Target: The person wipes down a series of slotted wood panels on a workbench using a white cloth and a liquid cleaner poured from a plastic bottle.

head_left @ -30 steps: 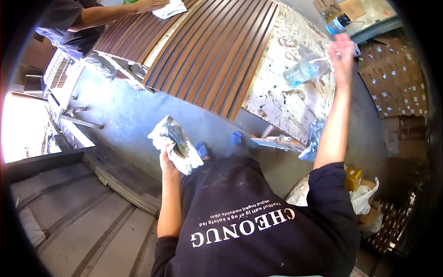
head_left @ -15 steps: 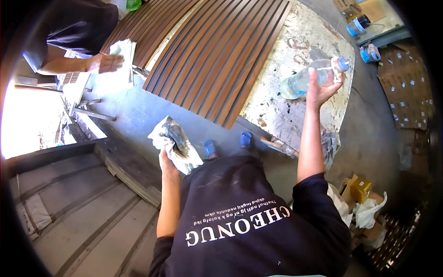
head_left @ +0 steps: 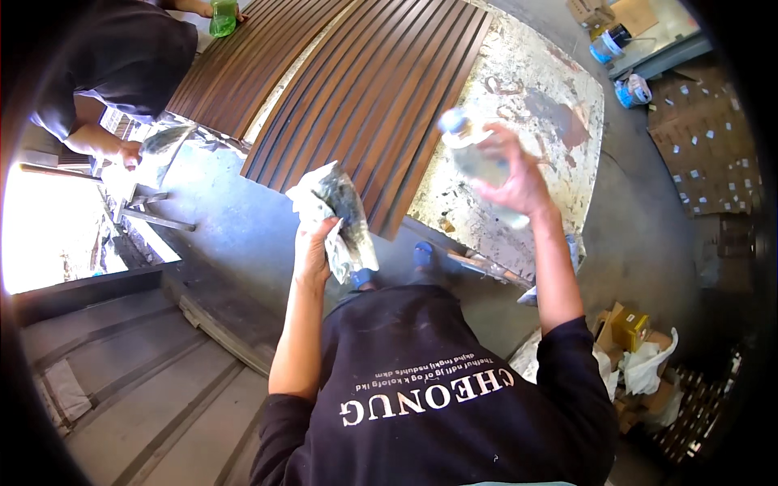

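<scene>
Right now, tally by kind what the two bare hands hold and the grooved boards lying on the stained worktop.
Clear plastic bottle, in the right hand: 1
Crumpled stained white rag, in the left hand: 1
Dark brown grooved wooden panels on the worktop: 2
Total: 4

At the lower right of the frame we see a small yellow box [head_left: 630, 326] lying among brown cardboard boxes [head_left: 606, 330] and white plastic bags [head_left: 651, 366]. At the upper right corner there are flat brown cartons [head_left: 617, 14], with a round blue-and-white tub [head_left: 606, 46] just below them and a blue-and-white bag [head_left: 632, 89] near it. Further right, brown cardboard sheets [head_left: 703, 154] dotted with small white stickers lie spread out. We see no screens or signs.
</scene>
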Available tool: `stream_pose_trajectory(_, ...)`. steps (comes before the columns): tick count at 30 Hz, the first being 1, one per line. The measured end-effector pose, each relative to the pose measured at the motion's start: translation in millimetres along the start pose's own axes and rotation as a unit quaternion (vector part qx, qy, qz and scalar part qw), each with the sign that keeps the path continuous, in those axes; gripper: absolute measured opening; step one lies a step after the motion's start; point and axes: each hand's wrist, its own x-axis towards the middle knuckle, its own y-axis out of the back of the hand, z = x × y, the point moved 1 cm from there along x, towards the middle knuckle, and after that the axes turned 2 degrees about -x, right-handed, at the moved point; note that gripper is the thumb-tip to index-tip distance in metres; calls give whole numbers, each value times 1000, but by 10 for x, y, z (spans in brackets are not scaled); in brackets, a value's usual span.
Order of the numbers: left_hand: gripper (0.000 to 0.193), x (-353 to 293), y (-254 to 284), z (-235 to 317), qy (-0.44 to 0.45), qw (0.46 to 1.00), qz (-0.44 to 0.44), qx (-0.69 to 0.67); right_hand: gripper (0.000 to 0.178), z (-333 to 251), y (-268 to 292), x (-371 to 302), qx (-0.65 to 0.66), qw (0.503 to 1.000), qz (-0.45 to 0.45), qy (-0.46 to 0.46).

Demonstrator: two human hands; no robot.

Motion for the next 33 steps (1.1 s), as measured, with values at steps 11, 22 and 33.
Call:
stream_pose_trajectory(11,41,-27,-342,-41,14,998,-56,32,79,-663,-324,-166,-104,957,-269,-18)
stream_pose_trajectory(22,41,-143,2,-265,35,998,-46,-36,75,-852,-422,-226,-206,921,-326,-64)
stream_pose_trajectory(33,45,-77,-61,-115,62,994,-63,-66,80,-966,-393,-138,-231,914,-327,-67)
